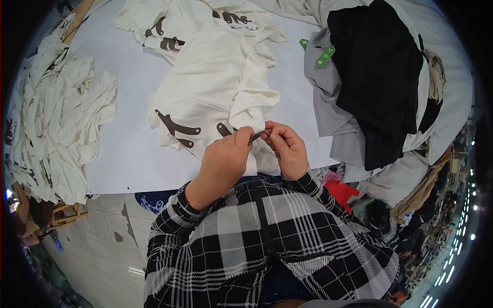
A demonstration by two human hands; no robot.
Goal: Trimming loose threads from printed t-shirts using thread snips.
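Note:
A cream-white shirt (205, 82) with dark brown printed shapes lies spread on the pale table in front of me. My left hand (226, 156) is closed over its near edge, and a small dark pointed tool (256, 136), perhaps thread snips, pokes out between thumb and finger toward the right. Just beside that tip, my right hand (289, 149) is pinched at the fingertips. Whatever the right fingers hold is too small to make out. Folds of the shirt hang by both hands.
A heap of similar cream garments (61, 118) covers the table's left end. More printed garments (233, 18) lie at the back. To the right are a black garment (380, 82), grey cloth (323, 92) and green tags (325, 56). A red item (339, 192) sits below the right edge.

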